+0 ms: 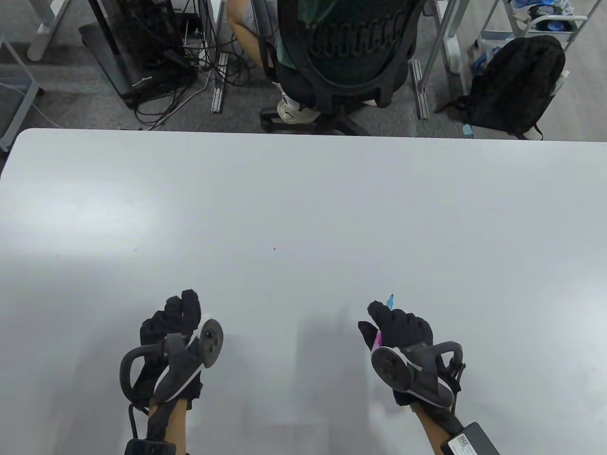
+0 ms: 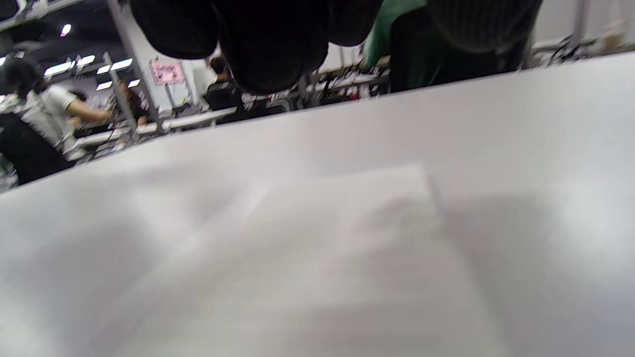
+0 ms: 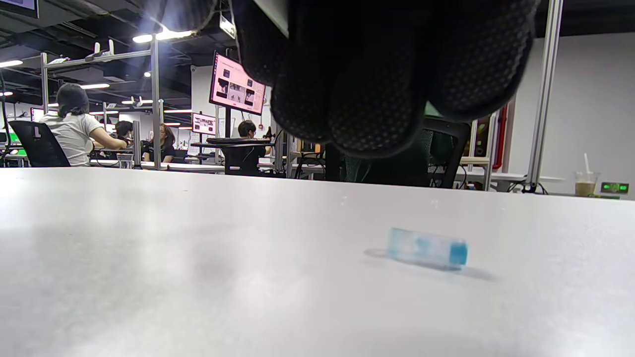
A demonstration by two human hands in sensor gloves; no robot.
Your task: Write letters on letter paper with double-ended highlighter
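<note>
My right hand (image 1: pixel 396 327) is curled around a highlighter; only a pink part (image 1: pixel 378 340) of it shows, beside the thumb. A translucent blue cap (image 3: pixel 426 247) lies loose on the table just beyond that hand's fingertips (image 3: pixel 372 99), and it shows as a blue sliver (image 1: pixel 391 299) in the table view. My left hand (image 1: pixel 178 315) sits low at the near left with loosely curled fingers and holds nothing. A white sheet of letter paper (image 2: pixel 347 248) lies flat in front of it, blurred. The sheet hardly stands out from the table in the table view.
The white table (image 1: pixel 303 213) stretches far ahead of both hands. Beyond its far edge stand an office chair (image 1: pixel 341 57) with a person in it and a black backpack (image 1: pixel 514 85) on the floor.
</note>
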